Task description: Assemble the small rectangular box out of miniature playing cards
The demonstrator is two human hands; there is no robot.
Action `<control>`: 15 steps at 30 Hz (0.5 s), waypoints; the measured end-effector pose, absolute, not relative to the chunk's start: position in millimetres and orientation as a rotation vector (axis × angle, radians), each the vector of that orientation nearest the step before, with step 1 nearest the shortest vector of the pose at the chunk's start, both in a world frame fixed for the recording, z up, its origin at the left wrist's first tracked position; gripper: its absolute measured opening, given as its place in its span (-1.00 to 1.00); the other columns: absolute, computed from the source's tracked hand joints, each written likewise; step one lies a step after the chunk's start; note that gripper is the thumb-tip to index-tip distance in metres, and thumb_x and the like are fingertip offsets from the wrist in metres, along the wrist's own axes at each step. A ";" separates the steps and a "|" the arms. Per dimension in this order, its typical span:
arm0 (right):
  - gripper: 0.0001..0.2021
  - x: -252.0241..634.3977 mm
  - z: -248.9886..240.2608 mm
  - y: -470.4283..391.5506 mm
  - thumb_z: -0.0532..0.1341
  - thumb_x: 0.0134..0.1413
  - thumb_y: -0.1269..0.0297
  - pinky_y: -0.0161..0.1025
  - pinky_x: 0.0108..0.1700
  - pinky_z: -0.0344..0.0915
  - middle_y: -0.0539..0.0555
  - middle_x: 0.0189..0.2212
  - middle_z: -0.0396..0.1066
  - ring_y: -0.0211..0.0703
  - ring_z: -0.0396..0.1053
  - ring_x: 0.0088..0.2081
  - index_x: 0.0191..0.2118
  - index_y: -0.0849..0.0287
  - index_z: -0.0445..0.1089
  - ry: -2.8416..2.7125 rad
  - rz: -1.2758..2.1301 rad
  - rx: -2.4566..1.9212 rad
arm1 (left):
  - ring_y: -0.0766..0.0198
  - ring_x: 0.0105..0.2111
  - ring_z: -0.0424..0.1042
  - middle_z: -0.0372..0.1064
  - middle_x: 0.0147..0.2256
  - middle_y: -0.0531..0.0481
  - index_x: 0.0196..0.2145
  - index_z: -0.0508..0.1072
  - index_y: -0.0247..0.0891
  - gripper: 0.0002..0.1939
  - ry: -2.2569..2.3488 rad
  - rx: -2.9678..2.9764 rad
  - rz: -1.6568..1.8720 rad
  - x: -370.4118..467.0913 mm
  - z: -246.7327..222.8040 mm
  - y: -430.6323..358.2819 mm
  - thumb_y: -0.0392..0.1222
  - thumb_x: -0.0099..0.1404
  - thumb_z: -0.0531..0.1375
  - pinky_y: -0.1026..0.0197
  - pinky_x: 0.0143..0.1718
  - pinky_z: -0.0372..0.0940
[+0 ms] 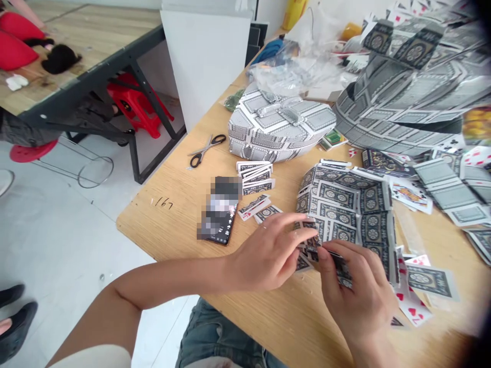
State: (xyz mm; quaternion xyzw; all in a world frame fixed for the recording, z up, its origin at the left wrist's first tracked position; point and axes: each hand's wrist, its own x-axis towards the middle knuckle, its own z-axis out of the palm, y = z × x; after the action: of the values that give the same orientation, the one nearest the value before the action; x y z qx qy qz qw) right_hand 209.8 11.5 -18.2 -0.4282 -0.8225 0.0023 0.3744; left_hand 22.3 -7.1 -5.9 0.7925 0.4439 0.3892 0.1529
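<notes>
A: On your feed, where's the open box built from black-and-tan patterned playing cards (371,230)?
B: I have it dead ahead of the bare right hand (360,294), and ahead-right of the bare left hand (264,255). Both touch its near side.

A: Which is nearer?
B: Right, in my judgement; it also overlaps the near-right part of the box. Thumb and forefinger are together, pinching the edge of the near card panel (342,270).

A: Left?
B: Reaches in from the side, fingertips over the near-left corner. I can't see enough of its thumb to tell if it's clamped or just resting.

A: Long axis?
B: Can't call it from my angle. The relation I'd work from is the near side: it slants from the left fingertips back toward the right palm, so the hands sit staggered along it.

A: Nearby?
B: Black smartphone (224,212) ahead-left of the left fingers. Loose white seven-of-hearts card (412,304) just right of the right hand. Grey-and-white box made of cards (280,125) beyond the left hand, well apart.
</notes>
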 end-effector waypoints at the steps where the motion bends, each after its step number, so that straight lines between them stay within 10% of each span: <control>1: -0.85 209.7 -18.5 11.6 0.28 0.10 0.48 -0.19 -0.20 0.36 0.12 -0.31 0.47 -0.12 0.43 -0.27 -0.20 0.23 0.36 -2.105 0.006 -1.100 | 0.11 0.20 0.19 0.19 0.13 -0.30 0.12 0.21 -0.34 -0.59 1.324 2.312 1.122 17.4 -4.4 -12.6 -0.40 0.32 0.05 0.01 0.20 0.21; 15: -0.85 209.6 -19.4 9.0 0.27 0.11 0.44 -0.13 -0.21 0.37 0.11 -0.31 0.47 -0.07 0.43 -0.27 -0.19 0.15 0.37 -2.092 0.018 -1.115 | 0.07 0.01 0.32 0.28 0.00 -0.21 -0.10 0.42 -0.22 -0.79 2.375 2.000 1.078 -59.4 -36.5 -87.6 -0.34 0.30 0.13 -0.05 0.04 0.24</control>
State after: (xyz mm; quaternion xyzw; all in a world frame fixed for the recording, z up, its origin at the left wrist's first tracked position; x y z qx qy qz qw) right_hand 209.6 9.0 -19.4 -0.4358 -0.8177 0.0070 0.3761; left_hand -59.4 -87.6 -36.5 0.6069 0.7208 0.3270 -0.0723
